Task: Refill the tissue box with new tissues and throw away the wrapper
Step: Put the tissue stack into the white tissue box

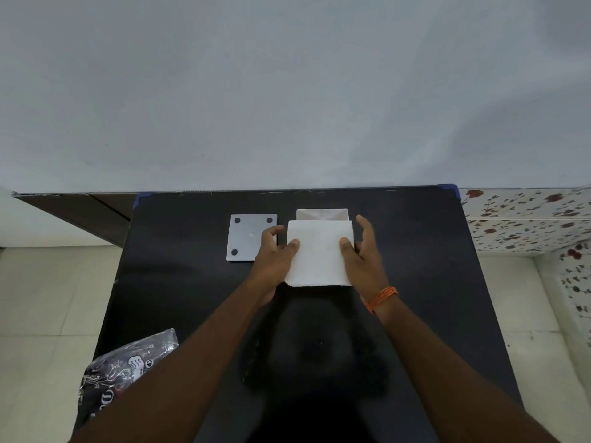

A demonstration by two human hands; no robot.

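A white stack of tissues (318,254) is held between both hands just above the black table (192,298). My left hand (273,254) grips its left edge, thumb on top. My right hand (364,251) grips its right edge, thumb on top, with an orange thread band on the wrist. Right behind the stack stands the open white tissue box (321,214), its far part visible and its near part hidden by the tissues. The box's flat grey base plate (246,236) with dark round feet lies to the left. A crumpled clear printed wrapper (128,362) lies at the table's near left edge.
A pale wall rises just behind the table. A dark wooden piece (80,212) stands at the left, pale floor tiles (41,298) lie on both sides, and a floral-patterned surface (527,219) is at the right.
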